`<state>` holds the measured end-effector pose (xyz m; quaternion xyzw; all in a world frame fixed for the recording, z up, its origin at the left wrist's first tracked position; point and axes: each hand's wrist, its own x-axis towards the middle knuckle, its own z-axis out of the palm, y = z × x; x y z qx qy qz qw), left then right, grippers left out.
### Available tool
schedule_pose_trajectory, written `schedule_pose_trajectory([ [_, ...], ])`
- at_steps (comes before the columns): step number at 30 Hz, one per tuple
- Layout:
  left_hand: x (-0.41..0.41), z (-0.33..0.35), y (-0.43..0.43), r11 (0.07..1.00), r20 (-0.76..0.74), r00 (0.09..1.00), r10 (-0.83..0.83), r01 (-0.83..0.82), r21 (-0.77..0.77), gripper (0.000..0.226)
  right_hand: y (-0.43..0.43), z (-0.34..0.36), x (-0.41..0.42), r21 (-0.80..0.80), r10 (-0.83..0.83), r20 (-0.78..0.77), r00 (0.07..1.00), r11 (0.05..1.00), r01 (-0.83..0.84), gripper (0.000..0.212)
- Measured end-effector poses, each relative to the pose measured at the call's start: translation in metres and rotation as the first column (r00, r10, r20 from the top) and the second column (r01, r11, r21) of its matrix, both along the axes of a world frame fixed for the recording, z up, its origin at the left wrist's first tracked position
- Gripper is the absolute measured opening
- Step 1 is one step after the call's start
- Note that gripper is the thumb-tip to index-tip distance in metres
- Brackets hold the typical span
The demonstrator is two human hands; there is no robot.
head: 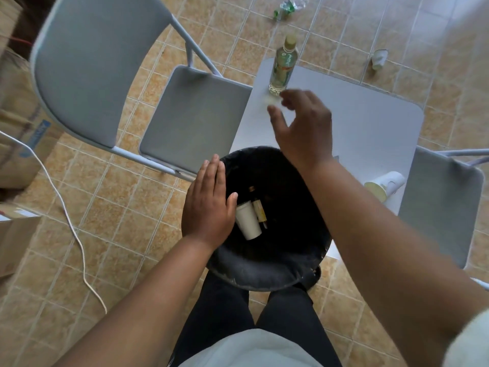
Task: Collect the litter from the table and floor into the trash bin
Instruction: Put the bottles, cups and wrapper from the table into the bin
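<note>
Seen from the head camera, one round black trash bin is standing on the tiled floor in front of the person's legs, its dull, scuffed rim pressing up against the near edge of the table. Two things are lying inside it: a smooth white paper cup on its side and, just beside it, a small bottle with a yellowish label.

The left hand is lying flat, palm down, over the bin's left rim, fingers straight and together, gripping nothing. The right hand is hovering over the table with fingers spread and thumb apart, blurred, holding nothing that can be made out. Its fingertips are sitting just beside the base of one upright clear plastic bottle, which is carrying a pale cap and a pale liquid.

The table is showing a smooth, light grey top with rounded corners. One more paper cup, the tipped cup, is lying on its side at the table's right edge, its open mouth facing the camera.

Two pieces of litter are lying on the floor beyond the table: a crushed clear bottle with a green label, and a crumpled white cup.

Two grey padded folding chairs are flanking the table, the left chair and the right chair. One white cable is snaking across the tiles.
</note>
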<state>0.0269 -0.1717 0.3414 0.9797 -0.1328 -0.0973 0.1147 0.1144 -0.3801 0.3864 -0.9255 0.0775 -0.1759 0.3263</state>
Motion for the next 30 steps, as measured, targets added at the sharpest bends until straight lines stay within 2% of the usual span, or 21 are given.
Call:
schedule_pose_trajectory([
  [5, 0.0, -0.001, 0.0, 1.0, 0.007, 1.0, 0.005, -0.005, -0.008, 0.064, -0.025, -0.025, 0.089, -0.202, -0.01, -0.262, 0.965, 0.978, -0.045, 0.049],
  [10, 0.0, -0.001, 0.0, 1.0, 0.015, 1.0, 0.006, -0.006, -0.022, 0.064, -0.04, -0.048, 0.152, -0.36, -0.044, -0.522, 0.852, 0.917, -0.173, 0.067],
  [18, -0.001, -0.002, 0.0, 1.0, 0.002, 1.0, 0.008, -0.008, -0.009, 0.065, -0.047, -0.062, 0.189, -0.386, -0.055, -0.713, 0.699, 0.863, -0.327, 0.085],
  [21, -0.002, -0.003, 0.0, 1.0, 0.006, 1.0, 0.008, -0.008, -0.01, 0.065, -0.05, -0.066, 0.191, -0.417, -0.064, -0.708, 0.704, 0.841, -0.343, 0.077],
  [24, -0.002, -0.005, 0.001, 1.0, 0.017, 1.0, 0.002, -0.002, -0.006, 0.065, -0.054, -0.072, 0.188, -0.473, -0.035, -0.592, 0.805, 0.824, -0.312, 0.051],
  [27, -0.002, -0.007, 0.002, 1.0, 0.028, 1.0, -0.001, 0.001, -0.001, 0.065, -0.059, -0.081, 0.177, -0.497, -0.001, -0.536, 0.844, 0.809, -0.314, 0.026],
  [30, -0.002, -0.008, 0.001, 1.0, 0.038, 0.999, -0.006, 0.007, -0.007, 0.065, -0.062, -0.087, 0.159, -0.478, 0.037, -0.504, 0.863, 0.82, -0.314, 0.025],
])
